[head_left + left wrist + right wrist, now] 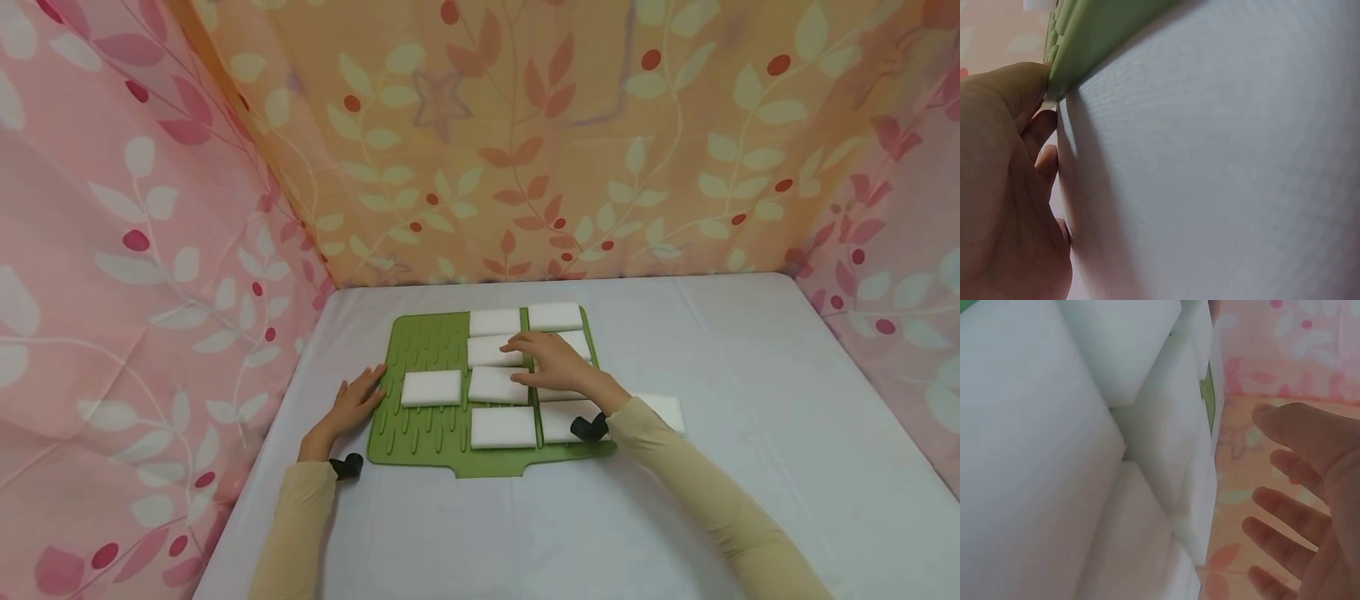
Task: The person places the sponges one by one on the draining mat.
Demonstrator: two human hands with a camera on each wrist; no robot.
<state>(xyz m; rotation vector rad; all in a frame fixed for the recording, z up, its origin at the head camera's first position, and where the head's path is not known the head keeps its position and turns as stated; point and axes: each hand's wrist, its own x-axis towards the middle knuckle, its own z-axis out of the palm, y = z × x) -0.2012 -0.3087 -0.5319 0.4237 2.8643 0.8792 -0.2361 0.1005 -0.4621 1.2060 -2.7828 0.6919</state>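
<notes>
A green ribbed mat (416,452), looking like a drying mat, lies on the white-covered table. Two columns of white rectangular sponges (503,428) cover its middle and right side, and a single sponge (432,388) lies further left. My left hand (356,406) rests beside the mat's left edge; in the left wrist view its thumb (1019,84) touches that edge. Over the sponges hovers my right hand (557,362), fingers spread and loosely bent. The right wrist view shows nothing in this hand (1316,494), apart from the sponges (1160,419). Parts of the right column are hidden beneath it.
Another white sponge (663,410) sits at the mat's right side, partly behind the right sleeve (697,479). Floral cloth walls (510,150) stand behind the table (750,375) and at both sides. Each wrist carries a small black device (588,428).
</notes>
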